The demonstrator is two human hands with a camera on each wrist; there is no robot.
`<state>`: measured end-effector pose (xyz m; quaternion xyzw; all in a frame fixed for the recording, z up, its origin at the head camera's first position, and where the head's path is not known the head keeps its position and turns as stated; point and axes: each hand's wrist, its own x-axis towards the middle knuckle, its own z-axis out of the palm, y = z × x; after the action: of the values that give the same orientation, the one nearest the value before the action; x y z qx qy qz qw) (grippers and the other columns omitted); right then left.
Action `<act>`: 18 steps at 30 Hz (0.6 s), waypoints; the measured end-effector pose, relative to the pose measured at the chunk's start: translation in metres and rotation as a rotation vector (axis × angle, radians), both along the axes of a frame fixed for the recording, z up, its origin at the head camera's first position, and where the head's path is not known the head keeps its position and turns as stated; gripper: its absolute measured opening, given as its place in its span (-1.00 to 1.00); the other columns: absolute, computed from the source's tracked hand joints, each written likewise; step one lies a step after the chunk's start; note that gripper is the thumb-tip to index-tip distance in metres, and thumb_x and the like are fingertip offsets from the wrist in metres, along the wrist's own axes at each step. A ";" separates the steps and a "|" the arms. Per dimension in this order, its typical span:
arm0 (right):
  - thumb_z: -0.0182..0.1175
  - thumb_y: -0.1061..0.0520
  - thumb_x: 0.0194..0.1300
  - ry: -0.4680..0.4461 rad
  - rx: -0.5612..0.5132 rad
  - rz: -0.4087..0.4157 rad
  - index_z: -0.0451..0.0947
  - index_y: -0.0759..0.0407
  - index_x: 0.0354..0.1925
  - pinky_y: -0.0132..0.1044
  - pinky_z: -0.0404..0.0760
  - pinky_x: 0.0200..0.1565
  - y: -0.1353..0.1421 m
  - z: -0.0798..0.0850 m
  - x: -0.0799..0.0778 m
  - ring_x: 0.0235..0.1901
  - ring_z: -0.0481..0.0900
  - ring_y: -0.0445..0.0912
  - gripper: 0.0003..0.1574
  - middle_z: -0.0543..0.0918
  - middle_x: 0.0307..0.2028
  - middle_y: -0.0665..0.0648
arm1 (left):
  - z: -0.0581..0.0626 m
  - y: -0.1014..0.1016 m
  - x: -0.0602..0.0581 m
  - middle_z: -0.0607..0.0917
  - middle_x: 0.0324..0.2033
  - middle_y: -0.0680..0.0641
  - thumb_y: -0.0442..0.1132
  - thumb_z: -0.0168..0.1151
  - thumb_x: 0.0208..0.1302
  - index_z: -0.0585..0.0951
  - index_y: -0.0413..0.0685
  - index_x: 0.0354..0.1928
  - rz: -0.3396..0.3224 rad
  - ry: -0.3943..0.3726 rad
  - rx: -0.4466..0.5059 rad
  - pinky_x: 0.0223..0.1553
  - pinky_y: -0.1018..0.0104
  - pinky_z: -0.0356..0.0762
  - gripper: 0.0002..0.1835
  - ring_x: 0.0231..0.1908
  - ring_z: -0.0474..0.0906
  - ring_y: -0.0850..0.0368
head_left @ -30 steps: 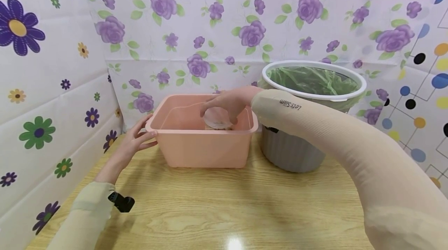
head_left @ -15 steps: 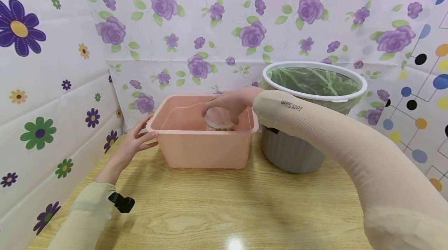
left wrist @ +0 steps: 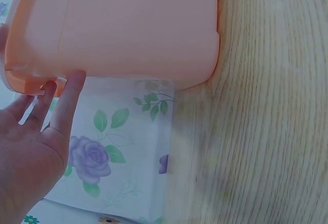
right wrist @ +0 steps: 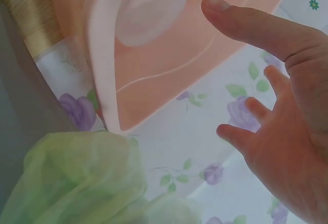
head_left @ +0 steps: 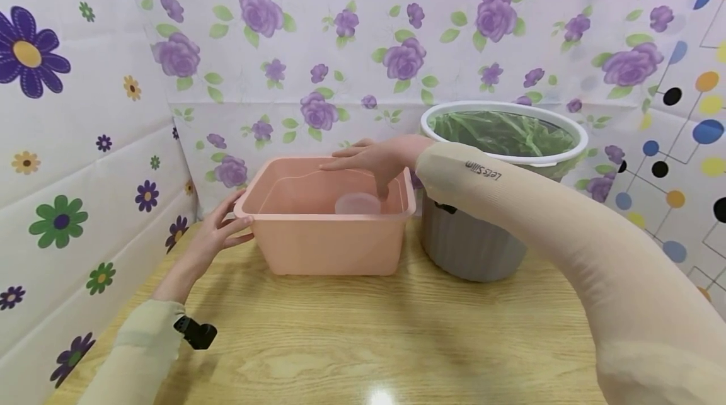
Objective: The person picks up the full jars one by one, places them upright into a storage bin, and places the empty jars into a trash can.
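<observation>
A pink plastic basin (head_left: 329, 246) stands on the wooden table. Inside it, toward the right, sits a round container with a translucent lid (head_left: 357, 204); its lower part is hidden by the front wall. My right hand (head_left: 371, 160) hovers over the basin with fingers spread, holding nothing; in the right wrist view, thumb and fingers are apart from the lid (right wrist: 151, 11). My left hand (head_left: 214, 232) touches the basin's left end. In the left wrist view, its fairly straight fingers (left wrist: 66, 103) rest against the wall and beneath the rim handle (left wrist: 31, 84).
A grey bin (head_left: 473, 244) with a white rim and a green bag liner (head_left: 505, 131) stands right of the basin, below my right forearm. Flower-patterned sheets (head_left: 317, 33) cover the walls behind and to the left. The wooden table (head_left: 340, 336) extends in front.
My right hand has let go of the lidded container and lifted, its fingers opening out. The container now sits lower in the basin. My left hand stays at the basin's left end.
</observation>
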<state>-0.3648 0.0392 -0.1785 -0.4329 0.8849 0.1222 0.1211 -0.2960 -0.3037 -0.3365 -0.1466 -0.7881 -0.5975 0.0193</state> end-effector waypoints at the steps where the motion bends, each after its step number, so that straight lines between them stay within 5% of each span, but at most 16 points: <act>1: 0.44 0.31 0.01 -0.003 -0.013 -0.001 -0.27 -0.53 0.53 0.05 0.40 0.33 0.001 0.001 0.000 0.58 -0.30 0.01 0.51 -0.26 0.60 -0.16 | 0.000 0.000 0.000 0.03 0.48 -0.28 -0.13 0.05 0.49 -0.09 0.15 0.59 0.000 0.000 0.001 0.03 0.32 0.65 -0.23 0.07 0.45 0.45; 12: 0.47 0.24 0.05 -0.018 -0.164 0.032 -0.22 -0.41 0.56 0.21 0.09 0.47 0.020 0.008 0.001 0.59 -0.31 0.11 0.43 -0.25 0.61 -0.06 | 0.000 0.000 -0.001 0.03 0.47 -0.28 -0.13 0.03 0.50 -0.10 0.13 0.59 -0.003 0.002 -0.003 0.06 0.29 0.64 -0.23 0.07 0.45 0.45; 18: 0.36 -0.02 0.24 0.040 -0.275 0.049 -0.02 -0.26 0.56 0.21 -0.03 0.51 0.031 0.004 0.011 0.58 -0.20 0.13 0.09 -0.10 0.60 0.05 | 0.004 -0.002 0.002 0.00 0.48 -0.31 -0.10 0.02 0.51 -0.14 0.13 0.60 -0.025 -0.023 -0.030 0.06 0.35 0.63 -0.22 0.04 0.46 0.51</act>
<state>-0.3534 0.0704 -0.1750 -0.4644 0.8847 0.0114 0.0401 -0.2936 -0.3055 -0.3324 -0.1499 -0.7954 -0.5873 0.0007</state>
